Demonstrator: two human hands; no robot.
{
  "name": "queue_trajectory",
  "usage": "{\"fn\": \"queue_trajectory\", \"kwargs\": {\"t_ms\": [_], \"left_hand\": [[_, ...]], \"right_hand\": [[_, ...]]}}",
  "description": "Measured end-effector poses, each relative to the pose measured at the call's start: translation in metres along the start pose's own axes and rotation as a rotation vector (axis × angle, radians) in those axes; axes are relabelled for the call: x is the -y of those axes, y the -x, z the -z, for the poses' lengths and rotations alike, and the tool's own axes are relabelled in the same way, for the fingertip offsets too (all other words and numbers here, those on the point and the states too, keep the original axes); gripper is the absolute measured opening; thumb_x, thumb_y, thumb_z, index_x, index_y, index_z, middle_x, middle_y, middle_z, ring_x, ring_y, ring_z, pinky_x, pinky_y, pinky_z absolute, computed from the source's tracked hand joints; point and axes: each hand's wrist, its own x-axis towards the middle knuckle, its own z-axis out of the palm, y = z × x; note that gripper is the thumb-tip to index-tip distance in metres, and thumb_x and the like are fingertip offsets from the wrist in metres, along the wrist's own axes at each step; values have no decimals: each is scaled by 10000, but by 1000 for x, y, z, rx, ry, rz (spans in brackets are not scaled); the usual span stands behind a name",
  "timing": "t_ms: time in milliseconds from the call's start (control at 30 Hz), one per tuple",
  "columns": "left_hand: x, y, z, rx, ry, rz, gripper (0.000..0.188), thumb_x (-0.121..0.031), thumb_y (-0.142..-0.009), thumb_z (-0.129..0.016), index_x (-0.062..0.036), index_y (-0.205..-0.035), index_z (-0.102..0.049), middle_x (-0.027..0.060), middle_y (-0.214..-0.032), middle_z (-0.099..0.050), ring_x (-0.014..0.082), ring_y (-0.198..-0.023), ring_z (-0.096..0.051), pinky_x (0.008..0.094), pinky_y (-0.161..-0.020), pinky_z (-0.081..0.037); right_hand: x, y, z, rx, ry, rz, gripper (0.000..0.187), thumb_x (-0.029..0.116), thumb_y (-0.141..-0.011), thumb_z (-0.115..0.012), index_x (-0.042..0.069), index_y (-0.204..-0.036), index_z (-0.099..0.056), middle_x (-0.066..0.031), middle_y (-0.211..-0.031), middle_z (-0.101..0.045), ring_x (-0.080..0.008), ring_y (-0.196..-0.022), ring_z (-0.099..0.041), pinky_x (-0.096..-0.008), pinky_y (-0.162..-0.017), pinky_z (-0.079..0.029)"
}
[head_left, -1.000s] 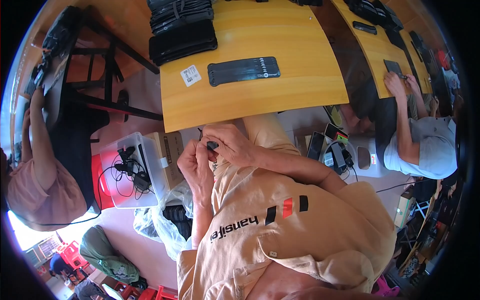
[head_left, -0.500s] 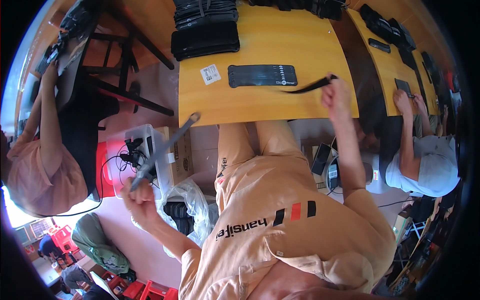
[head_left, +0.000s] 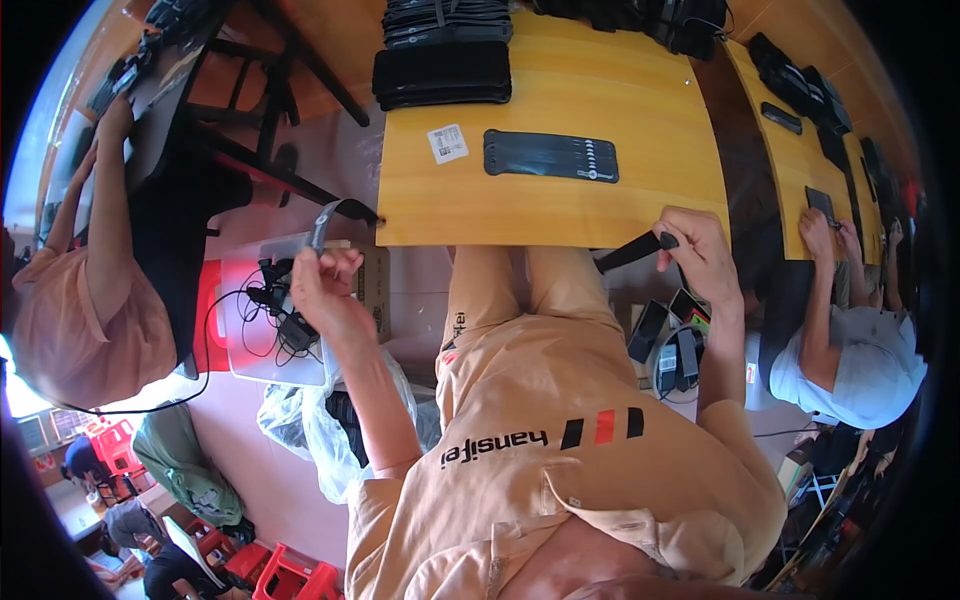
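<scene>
My left hand (head_left: pixel 325 288) is raised off the table's left front corner, fingers closed on one end of a grey-black strap (head_left: pixel 318 232) that curves over toward the corner. At the right front edge my right hand (head_left: pixel 703 252) pinches a black strap (head_left: pixel 630 254), whose other end hangs below the table edge over my lap. On the yellow table (head_left: pixel 560 222) lies a flat dark panel or stack of strips (head_left: pixel 540 155) with white marks at one end. Left of it is a small white printed label (head_left: pixel 448 144). Neither hand touches the panel or label.
Black folded pieces (head_left: pixel 440 72) are stacked at the table's back left, with more black items (head_left: pixel 680 25) at the back right. A clear bin of cables (head_left: pixel 285 320) and a plastic bag (head_left: pixel 330 430) stand left of me. Two people work nearby, one each side.
My left hand has moved up and right, and its strap now bends over instead of stretching straight. My right hand has come down toward the front edge, its strap now drooping.
</scene>
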Motion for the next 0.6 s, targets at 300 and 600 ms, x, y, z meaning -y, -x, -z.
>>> {"fn": "queue_trajectory", "kwargs": {"t_ms": [300,600], "left_hand": [[35,13,-22,-39,45,-28,248,-207,-954,-443,-54,-768,-503,59,-748,-573,160,-742,-605,280,-636,-547],[118,48,-23,-57,29,464,233,-239,-943,-471,-39,-876,-569,89,-803,-639,179,-729,-635,282,-616,-544]], "right_hand": [[1,7,-2,-43,-52,-67,111,9,-881,-531,-68,-870,-611,-68,-716,-589,-92,-565,-558,-203,-510,-452],[-9,6,-5,-64,-145,-124,132,-2,-866,-560,-42,-957,-648,-71,-756,-626,-71,-574,-563,-188,-507,-454]]}}
